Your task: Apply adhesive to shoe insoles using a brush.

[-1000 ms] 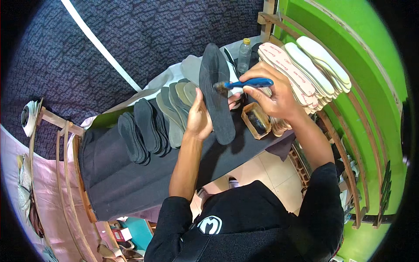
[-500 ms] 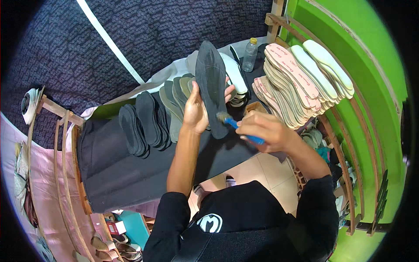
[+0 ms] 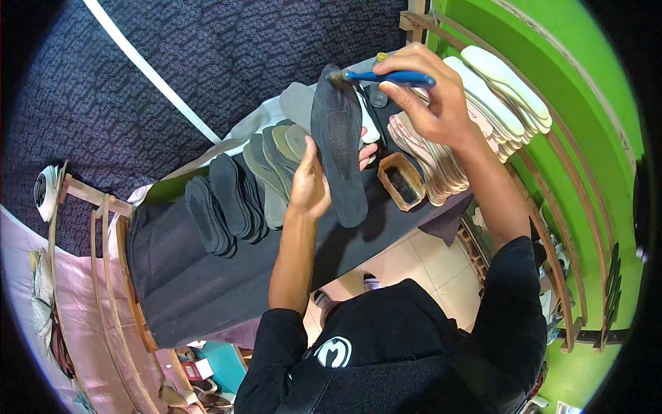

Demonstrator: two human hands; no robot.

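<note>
A dark grey insole (image 3: 339, 152) is held up over the table in my left hand (image 3: 314, 181), thumb on its left edge and fingertips showing past its right edge. My right hand (image 3: 438, 100) grips a blue-handled brush (image 3: 393, 78). The brush's bristles touch the far end of the insole. Below my right hand, a small box (image 3: 390, 177) with dark contents stands on the table. To the left of the held insole lie grey-green insoles (image 3: 265, 165) and stacks of black insoles (image 3: 236, 193).
Stacks of white insoles (image 3: 500, 90) and pink-printed insoles (image 3: 427, 162) stand on the right, partly behind my right hand. A plastic bottle (image 3: 378, 95) stands beyond the held insole. A dark cloth covers the table (image 3: 200, 293). Wooden rails (image 3: 562, 186) run along the green wall.
My right hand has moved the brush from the insole's near end up to its far end. The small box, mostly hidden before, now shows. My left hand keeps hold of the insole.
</note>
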